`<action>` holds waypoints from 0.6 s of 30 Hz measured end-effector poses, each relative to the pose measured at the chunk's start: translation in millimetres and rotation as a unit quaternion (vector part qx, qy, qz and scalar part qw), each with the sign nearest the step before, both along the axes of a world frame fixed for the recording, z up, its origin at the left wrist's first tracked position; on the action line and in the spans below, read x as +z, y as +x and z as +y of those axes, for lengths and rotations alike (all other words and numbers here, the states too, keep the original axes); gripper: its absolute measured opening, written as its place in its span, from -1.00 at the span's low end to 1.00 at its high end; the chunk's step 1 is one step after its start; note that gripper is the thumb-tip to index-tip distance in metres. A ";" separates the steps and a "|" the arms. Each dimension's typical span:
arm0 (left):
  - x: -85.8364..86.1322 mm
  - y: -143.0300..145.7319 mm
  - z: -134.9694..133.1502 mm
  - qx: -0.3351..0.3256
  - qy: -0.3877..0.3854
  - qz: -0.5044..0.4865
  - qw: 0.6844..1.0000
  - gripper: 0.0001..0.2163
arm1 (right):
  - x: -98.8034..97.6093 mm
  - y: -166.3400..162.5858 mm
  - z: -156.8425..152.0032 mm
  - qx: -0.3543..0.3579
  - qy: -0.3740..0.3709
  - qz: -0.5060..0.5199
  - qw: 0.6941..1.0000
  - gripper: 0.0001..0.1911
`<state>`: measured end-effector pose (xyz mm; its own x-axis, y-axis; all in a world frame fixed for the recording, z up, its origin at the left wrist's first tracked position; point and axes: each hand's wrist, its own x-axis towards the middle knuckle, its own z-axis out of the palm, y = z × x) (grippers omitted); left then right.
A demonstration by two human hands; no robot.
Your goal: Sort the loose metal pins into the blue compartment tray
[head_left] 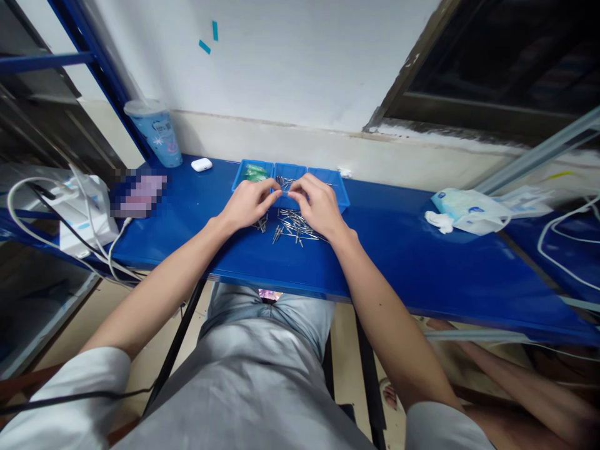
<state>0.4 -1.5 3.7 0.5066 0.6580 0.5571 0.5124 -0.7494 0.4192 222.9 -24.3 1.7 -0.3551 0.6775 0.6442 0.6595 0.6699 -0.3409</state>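
My left hand (248, 203) and my right hand (319, 203) meet fingertip to fingertip just in front of the blue divided tray (344, 194). Both are closed in a pinch, and a thin metal pin (285, 191) seems to span the small gap between them; its ends are hidden by the fingers. Below the right hand lies a loose pile of thin silver metal pins (295, 225). A smaller group of pins (262, 222) sits under my left hand, partly covered. More pins (284, 181) rest in the tray's middle compartment, and green packets (256, 173) fill the left one.
On the blue table (389, 250) stand a patterned cup (157, 134) and a white earphone case (201, 164). A power strip with cables (87, 215) and a blurred-out phone-like object (138, 195) lie left. Right is a tissue pack (469, 209). Another person's limb (515, 381) shows lower right.
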 end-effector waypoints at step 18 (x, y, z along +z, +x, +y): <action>0.3 0.0 -0.2 0.000 -0.007 -0.004 1.000 -0.75 | 1.0 -0.3 -1.0 0.000 -0.005 -0.003 1.000 -0.80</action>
<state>0.4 -1.7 3.9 0.5022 0.6657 0.5520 0.5096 -0.7435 0.4330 222.7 -25.2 2.7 -0.3581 0.6835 0.6361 0.6618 0.6664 -0.3434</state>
